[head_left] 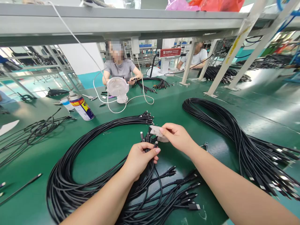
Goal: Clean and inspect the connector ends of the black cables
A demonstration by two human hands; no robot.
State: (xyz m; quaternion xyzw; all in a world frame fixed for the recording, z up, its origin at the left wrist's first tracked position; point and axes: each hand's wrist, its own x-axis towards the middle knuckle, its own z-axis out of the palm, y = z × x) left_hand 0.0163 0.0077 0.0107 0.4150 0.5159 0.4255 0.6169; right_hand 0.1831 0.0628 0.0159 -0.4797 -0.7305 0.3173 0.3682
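Observation:
My left hand (140,157) is closed around a black cable, and its metal-tipped connector (156,144) sticks up between thumb and forefinger. My right hand (176,136) pinches a crumpled whitish cloth (156,130) just above and to the right of that connector. Several more connector ends (142,135) stand up behind the left hand. A big looped bundle of black cables (63,168) curves around from the far side and passes under my left forearm. Loose cable ends (185,200) fan out on the green table below my hands.
To the right lies a second cable bundle (225,125). A spray can (81,106) and a small white fan (117,89) with a trailing cord stand farther back. Tangled cables (35,131) lie left. A shelf beam (117,25) crosses overhead; a co-worker (122,68) sits opposite.

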